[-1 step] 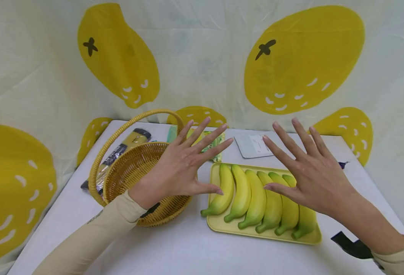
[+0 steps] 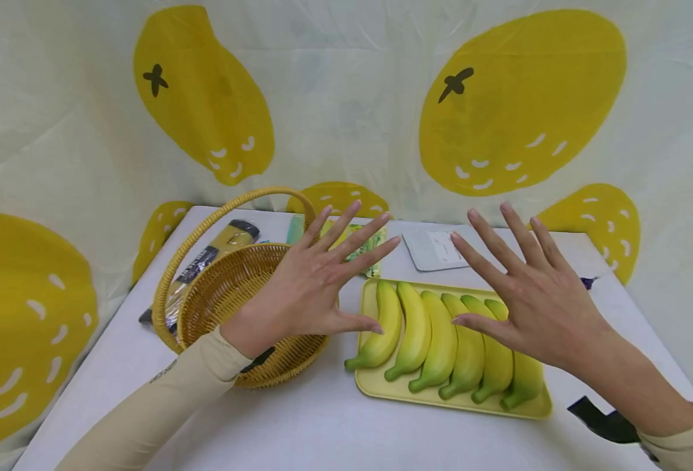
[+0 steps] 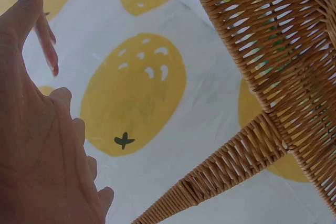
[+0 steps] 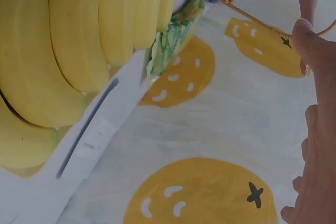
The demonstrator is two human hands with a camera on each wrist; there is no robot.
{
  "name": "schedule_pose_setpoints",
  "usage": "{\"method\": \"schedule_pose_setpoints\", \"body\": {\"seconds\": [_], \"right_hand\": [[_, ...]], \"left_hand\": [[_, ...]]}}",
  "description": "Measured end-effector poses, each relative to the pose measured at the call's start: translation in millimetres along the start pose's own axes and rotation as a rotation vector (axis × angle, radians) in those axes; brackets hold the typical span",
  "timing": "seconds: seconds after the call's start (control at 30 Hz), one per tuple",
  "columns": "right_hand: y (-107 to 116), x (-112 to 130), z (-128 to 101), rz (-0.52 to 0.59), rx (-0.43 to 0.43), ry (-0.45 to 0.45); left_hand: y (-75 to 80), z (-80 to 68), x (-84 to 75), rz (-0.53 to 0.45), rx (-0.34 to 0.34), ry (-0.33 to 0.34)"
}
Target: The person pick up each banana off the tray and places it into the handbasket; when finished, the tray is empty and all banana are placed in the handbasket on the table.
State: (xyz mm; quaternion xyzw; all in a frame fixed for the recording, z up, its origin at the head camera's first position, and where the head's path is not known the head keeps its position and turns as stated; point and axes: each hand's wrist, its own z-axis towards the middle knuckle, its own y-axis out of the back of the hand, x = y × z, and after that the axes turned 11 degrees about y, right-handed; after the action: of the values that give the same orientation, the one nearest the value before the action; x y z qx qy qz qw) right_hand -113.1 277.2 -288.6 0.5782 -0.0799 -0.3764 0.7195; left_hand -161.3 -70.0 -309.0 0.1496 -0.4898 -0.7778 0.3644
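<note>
Yellow bananas (image 2: 446, 340) are lying side by side on a pale yellow tray (image 2: 375, 386), just beside a wicker basket (image 2: 234, 288). The left hand (image 2: 307, 288) is hovering over the basket's rim with fingers spread, holding nothing; the right hand (image 2: 534, 297) is hovering above the bananas, fingers likewise splayed.

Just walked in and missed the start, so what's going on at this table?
A person holds both hands spread open above a white table, gripping nothing. The left hand hovers over the woven wicker basket with a hoop handle; the right hand hovers over six yellow-green bananas lined up on a pale yellow tray. A few flat packets lie behind them.
</note>
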Motion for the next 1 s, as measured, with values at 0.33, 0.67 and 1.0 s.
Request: {"method": "schedule_pose_setpoints", "body": {"seconds": [0.33, 0.67, 1.0], "right_hand": [[3.7, -1.1, -3.2, -0.019, -0.018, -0.003], [-3.0, -0.8, -3.7, 0.007, -0.001, -0.039], [-3.2, -3.5, -28.8, 0.012, 0.005, -0.085]], "left_hand": [[3.2, -0.3, -4.0, -0.01, -0.002, -0.002], [20.7, -10.7, -7.0, 0.016, 0.052, 0.001], [52.7, -21.4, -10.3, -0.073, 0.009, -0.001]]}}
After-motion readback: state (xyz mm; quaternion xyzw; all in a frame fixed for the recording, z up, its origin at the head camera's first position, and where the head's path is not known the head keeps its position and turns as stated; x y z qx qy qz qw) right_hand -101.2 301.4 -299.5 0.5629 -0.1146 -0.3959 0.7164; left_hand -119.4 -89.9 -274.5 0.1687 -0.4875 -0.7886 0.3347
